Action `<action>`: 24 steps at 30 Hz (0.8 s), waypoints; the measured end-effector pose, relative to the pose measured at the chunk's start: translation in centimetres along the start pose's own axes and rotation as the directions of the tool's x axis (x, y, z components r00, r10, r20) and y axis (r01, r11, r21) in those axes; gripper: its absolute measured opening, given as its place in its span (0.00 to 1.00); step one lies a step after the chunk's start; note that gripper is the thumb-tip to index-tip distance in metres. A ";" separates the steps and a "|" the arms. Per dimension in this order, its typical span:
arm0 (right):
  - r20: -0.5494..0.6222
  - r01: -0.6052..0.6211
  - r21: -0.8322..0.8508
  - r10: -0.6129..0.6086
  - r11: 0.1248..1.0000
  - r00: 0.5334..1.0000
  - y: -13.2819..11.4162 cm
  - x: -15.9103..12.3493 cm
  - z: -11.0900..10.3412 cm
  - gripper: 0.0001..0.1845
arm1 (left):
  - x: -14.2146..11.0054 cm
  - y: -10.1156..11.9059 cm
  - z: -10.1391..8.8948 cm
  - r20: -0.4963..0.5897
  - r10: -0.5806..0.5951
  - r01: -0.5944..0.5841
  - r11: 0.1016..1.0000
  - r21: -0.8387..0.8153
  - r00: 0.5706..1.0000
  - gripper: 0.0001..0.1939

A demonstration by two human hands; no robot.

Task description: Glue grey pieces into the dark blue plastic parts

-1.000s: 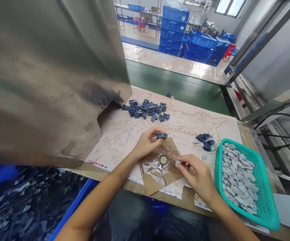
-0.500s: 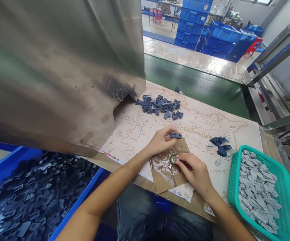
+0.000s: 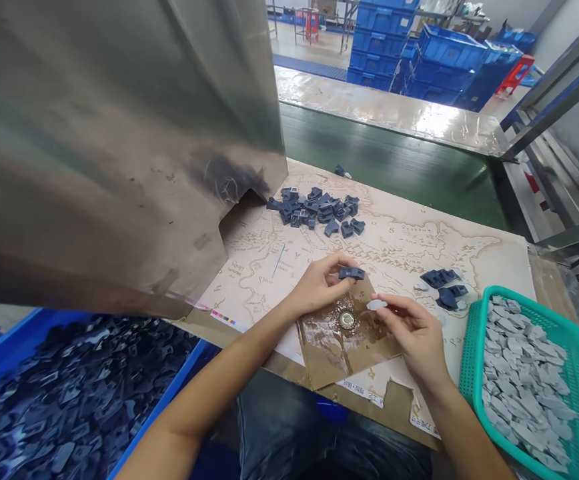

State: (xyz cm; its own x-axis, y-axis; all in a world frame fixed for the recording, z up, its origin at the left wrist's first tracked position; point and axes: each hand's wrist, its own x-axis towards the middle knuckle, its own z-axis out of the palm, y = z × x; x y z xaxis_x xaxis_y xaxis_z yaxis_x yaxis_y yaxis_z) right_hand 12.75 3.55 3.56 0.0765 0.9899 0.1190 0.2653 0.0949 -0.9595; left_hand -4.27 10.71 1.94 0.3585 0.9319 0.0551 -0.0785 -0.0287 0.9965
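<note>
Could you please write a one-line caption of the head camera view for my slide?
Left hand holds a dark blue part, right hand a pale grey piece, above a stained brown card near a teal basket.

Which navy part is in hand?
The navy part pinched in the left hand; the others lie on the printed map sheet or in the blue bin.

factory flr point(image 3: 309, 43), blue crates point(image 3: 379, 43), green conveyor point(image 3: 384, 167)

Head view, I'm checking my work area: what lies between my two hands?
In the head view, a stained brown paper sheet lies between the left hand and right hand, with a small round metal disc on it.
</note>
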 end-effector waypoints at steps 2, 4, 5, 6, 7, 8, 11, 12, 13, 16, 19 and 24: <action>-0.086 -0.008 0.141 0.021 0.990 0.996 -0.1 0.2 -0.1 0.11 | -0.2 0.0 0.1 0.031 -0.029 0.029 0.999 -0.013 0.999 0.11; -0.160 0.001 0.214 0.033 0.977 0.987 -0.1 0.2 -0.2 0.15 | -0.4 0.1 0.3 0.067 -0.047 0.047 0.999 -0.003 0.997 0.13; -0.186 0.002 0.226 0.042 0.974 0.982 -0.1 0.1 -0.2 0.16 | -0.4 0.1 0.3 0.086 -0.051 0.051 0.999 0.007 0.995 0.13; -0.206 0.001 0.226 0.047 0.974 0.977 -0.1 0.1 -0.3 0.18 | -0.5 0.2 0.4 0.106 -0.050 0.048 0.999 0.019 0.993 0.12; -0.215 -0.001 0.218 0.049 0.976 0.975 -0.1 0.1 -0.3 0.18 | -0.5 0.3 0.4 0.124 -0.042 0.038 0.999 0.031 0.991 0.12; -0.217 -0.002 0.208 0.048 0.978 0.975 -0.1 0.0 -0.3 0.17 | -0.6 0.4 0.5 0.138 -0.028 0.022 0.999 0.042 0.990 0.11; -0.202 0.012 0.200 0.029 0.980 0.979 -0.2 0.0 -0.3 0.15 | -0.6 0.7 0.5 0.169 0.029 -0.043 0.996 0.083 0.985 0.10; -0.197 0.017 0.207 0.025 0.978 0.980 -0.3 0.0 -0.3 0.15 | -0.7 0.8 0.4 0.179 0.048 -0.067 0.993 0.098 0.983 0.09; -0.195 0.019 0.217 0.024 0.976 0.981 -0.3 0.0 -0.3 0.16 | -0.7 0.8 0.4 0.192 0.070 -0.093 0.989 0.111 0.979 0.09; -0.218 0.014 0.227 0.036 0.974 0.975 -0.5 0.0 -0.1 0.18 | -0.8 0.8 0.4 0.222 0.170 -0.209 0.964 0.166 0.960 0.10; -0.248 0.005 0.215 0.050 0.977 0.967 -0.6 -0.1 0.0 0.19 | -0.7 0.5 0.4 0.252 0.387 -0.444 0.863 0.239 0.887 0.11; -0.234 0.028 0.238 0.030 0.971 0.972 -0.7 -0.3 0.3 0.15 | -0.7 0.0 0.4 0.310 0.551 -0.630 0.713 0.307 0.775 0.10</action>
State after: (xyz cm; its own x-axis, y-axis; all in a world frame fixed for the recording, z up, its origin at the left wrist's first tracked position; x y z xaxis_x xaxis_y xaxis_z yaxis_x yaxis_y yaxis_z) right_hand 12.26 3.23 4.16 0.3069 0.9403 0.1469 0.0307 0.1445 -0.9890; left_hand -4.15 9.95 1.95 0.5228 0.5939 0.6115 0.0041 -0.7191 0.6949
